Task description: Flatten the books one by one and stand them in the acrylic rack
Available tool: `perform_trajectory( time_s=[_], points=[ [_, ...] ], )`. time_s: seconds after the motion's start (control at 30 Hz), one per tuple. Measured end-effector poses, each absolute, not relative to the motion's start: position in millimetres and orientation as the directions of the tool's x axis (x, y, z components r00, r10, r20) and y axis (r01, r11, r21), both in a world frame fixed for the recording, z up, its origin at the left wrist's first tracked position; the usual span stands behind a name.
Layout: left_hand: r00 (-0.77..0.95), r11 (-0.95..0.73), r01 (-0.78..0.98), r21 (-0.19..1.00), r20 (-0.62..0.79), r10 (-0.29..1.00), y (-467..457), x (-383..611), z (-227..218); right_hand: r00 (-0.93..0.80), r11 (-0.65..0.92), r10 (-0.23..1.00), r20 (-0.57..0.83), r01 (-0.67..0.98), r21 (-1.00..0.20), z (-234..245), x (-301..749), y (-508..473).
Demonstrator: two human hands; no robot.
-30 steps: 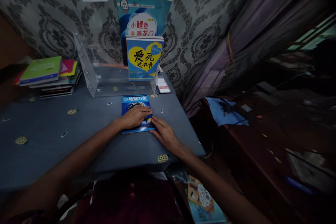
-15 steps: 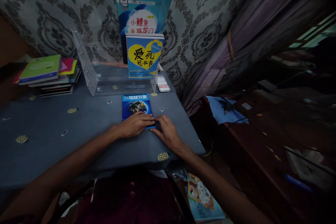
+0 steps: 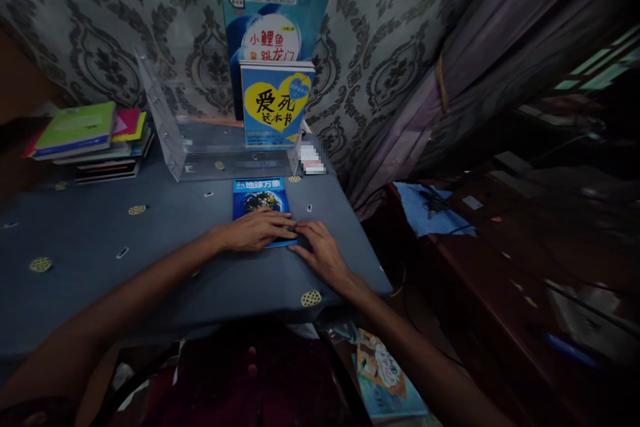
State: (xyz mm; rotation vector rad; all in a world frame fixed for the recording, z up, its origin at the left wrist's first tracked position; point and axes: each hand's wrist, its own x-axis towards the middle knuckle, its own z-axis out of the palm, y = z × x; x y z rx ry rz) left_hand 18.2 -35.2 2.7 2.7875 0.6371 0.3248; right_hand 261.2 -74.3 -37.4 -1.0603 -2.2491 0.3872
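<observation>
A blue book with an earth picture lies flat on the grey-blue table, close to its right end. My left hand rests palm down across the book's near half, fingers stretched out. My right hand lies flat beside it on the cloth, its fingertips touching the book's near right corner. Behind the book stands a clear acrylic stand holding an upright blue book with a yellow heart.
A stack of coloured books sits at the table's far left. Taller blue books lean on the patterned wall. A purple curtain hangs right. Beyond the table's right edge is a dark wooden surface; a picture book lies on the floor.
Both hands have slid slightly toward me along the book, uncovering more of its earth picture. The book has stayed in place.
</observation>
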Motion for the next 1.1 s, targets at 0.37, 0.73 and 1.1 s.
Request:
perform_trajectory(
  time_s=[0.37, 0.73, 1.1],
  points=[
    [0.839, -0.854, 0.506, 0.121, 0.161, 0.52, -31.4, 23.1, -1.4, -0.483, 0.598, 0.801, 0.353, 0.634, -0.49, -33.2, 267.8, -61.7],
    [0.494, -0.485, 0.87, -0.091, 0.171, 0.853, -52.4, 50.3, 6.3, -0.483, 0.573, 0.818, 0.312, 0.729, -0.375, -29.0, 253.2, -15.0],
    [0.518, -0.517, 0.854, -0.052, 0.172, 0.838, -47.2, 35.3, 2.9, -0.502, 0.627, 0.779, 0.376, 0.618, -0.474, -37.2, 247.5, -13.1]
  ],
)
